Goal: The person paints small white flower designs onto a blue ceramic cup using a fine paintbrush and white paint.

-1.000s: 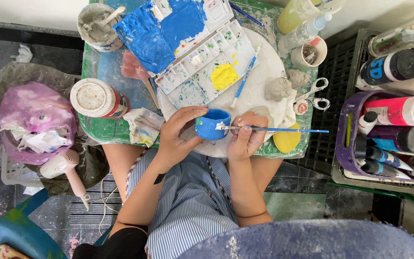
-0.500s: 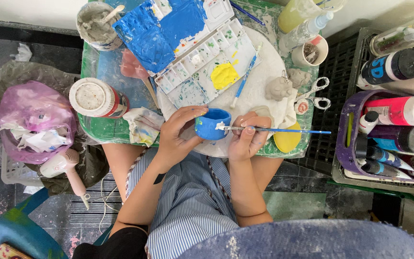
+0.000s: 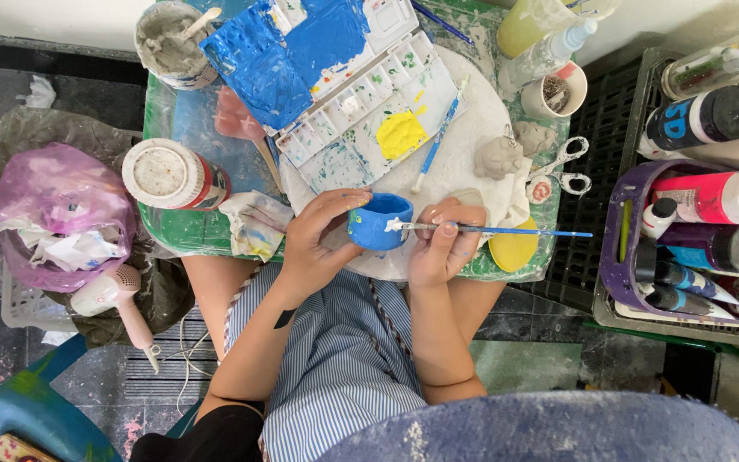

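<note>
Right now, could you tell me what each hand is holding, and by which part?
The left hand grips the small blue cup by its side wall; the right hand pinches the thin blue-handled paintbrush near its bristle end.

The left hand point(image 3: 322, 244) covers the near side of the blue cup point(image 3: 380, 221), and its inside cannot be seen. The right hand point(image 3: 442, 239) hides the brush's point(image 3: 506, 230) middle. At 12 o'clock the palette point(image 3: 335, 77) and yellow bottle point(image 3: 528, 21) are cut off; at 3 o'clock, the paint bottles point(image 3: 720, 197).
</note>
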